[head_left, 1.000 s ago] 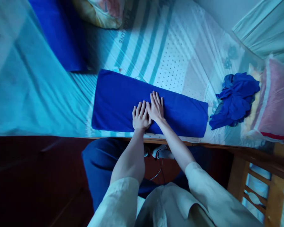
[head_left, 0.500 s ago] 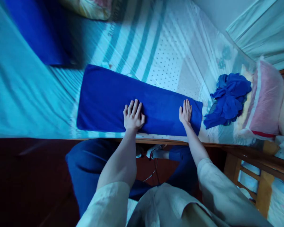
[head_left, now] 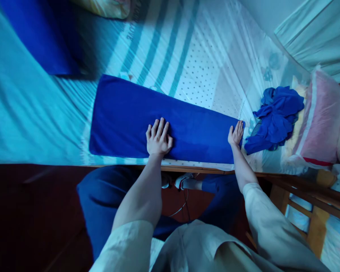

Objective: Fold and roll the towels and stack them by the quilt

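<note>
A long folded blue cloth (head_left: 130,117) lies flat along the near edge of the bed, wider at its left end and narrower at its right. My left hand (head_left: 159,138) rests palm down near its middle, with the fingers spread. At the cloth's right end lies my right hand (head_left: 236,133), flat with its fingers stretched out, close to the edge. Just beyond that end sits a crumpled heap of blue fabric (head_left: 280,117), apart from my right hand.
A striped and dotted sheet (head_left: 198,75) covers the bed. Another folded blue cloth (head_left: 45,41) lies at the upper left, beside a patterned pillow (head_left: 110,7). At the right stands a pink pillow (head_left: 320,121) in clear plastic, above a wooden frame (head_left: 317,226).
My right hand has slid right along the blue cloth to its end. My left hand stays at the middle. The view has shifted slightly.
</note>
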A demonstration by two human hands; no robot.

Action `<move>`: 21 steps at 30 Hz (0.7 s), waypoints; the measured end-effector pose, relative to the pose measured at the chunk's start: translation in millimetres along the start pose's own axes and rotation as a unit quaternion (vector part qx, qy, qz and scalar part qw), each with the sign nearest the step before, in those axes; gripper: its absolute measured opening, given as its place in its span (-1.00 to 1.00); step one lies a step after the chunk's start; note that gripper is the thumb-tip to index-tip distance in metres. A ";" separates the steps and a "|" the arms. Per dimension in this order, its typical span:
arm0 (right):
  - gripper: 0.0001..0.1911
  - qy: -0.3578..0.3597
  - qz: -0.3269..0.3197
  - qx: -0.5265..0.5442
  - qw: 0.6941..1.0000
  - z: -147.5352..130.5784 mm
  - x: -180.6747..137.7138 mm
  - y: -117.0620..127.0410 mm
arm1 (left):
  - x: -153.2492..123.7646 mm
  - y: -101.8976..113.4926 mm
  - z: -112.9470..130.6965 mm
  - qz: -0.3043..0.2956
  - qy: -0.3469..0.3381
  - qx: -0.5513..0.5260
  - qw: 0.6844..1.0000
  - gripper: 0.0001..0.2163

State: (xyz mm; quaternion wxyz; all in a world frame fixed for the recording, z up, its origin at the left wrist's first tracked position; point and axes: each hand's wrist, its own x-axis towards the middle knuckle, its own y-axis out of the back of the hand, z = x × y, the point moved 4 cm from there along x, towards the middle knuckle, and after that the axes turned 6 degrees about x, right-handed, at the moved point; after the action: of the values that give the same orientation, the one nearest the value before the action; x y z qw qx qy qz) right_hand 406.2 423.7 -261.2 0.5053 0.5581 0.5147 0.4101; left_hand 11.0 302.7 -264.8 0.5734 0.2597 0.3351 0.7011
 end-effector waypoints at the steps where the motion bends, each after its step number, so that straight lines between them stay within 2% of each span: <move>1: -0.29 -0.008 0.001 0.002 1.000 3.2 2.3 0.8 | 0.1 -0.1 -0.2 0.001 -0.001 0.002 1.000 -0.38; 5: -0.28 -0.045 -0.006 0.035 0.998 9.1 11.0 5.7 | 0.6 0.2 -0.8 -0.002 -0.001 0.008 1.000 -0.39; 11: -0.30 -0.094 -0.057 0.090 0.990 8.4 23.1 17.3 | 1.1 1.8 -1.1 -0.001 -0.005 0.007 1.000 -0.39; 15: -0.38 -0.112 -0.028 0.077 0.990 -6.2 34.2 28.5 | 1.0 1.0 -2.9 -0.001 -0.010 -0.003 1.000 -0.38; 17: -0.43 -0.075 0.006 0.055 0.996 -30.2 42.5 32.9 | 1.0 0.0 -4.2 -0.003 -0.012 -0.009 1.000 -0.38; 18: -0.45 -0.033 0.013 0.047 0.998 -48.4 47.5 33.2 | 0.9 -0.5 -4.8 -0.004 -0.012 -0.011 1.000 -0.38; 19: -0.49 0.023 0.007 0.044 0.999 -70.4 52.7 31.6 | 0.9 -0.8 -5.3 -0.005 -0.012 -0.013 1.000 -0.38; 21: -0.56 0.152 -0.055 0.060 0.985 -121.1 62.4 22.5 | 0.8 -1.4 -6.1 -0.007 -0.013 -0.016 1.000 -0.37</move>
State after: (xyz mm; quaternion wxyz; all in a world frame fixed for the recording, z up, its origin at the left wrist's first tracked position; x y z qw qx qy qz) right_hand 299.7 503.5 -224.3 0.4089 0.4893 0.6389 0.4304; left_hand 7.1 302.6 -269.7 0.5863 0.2573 0.3187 0.6989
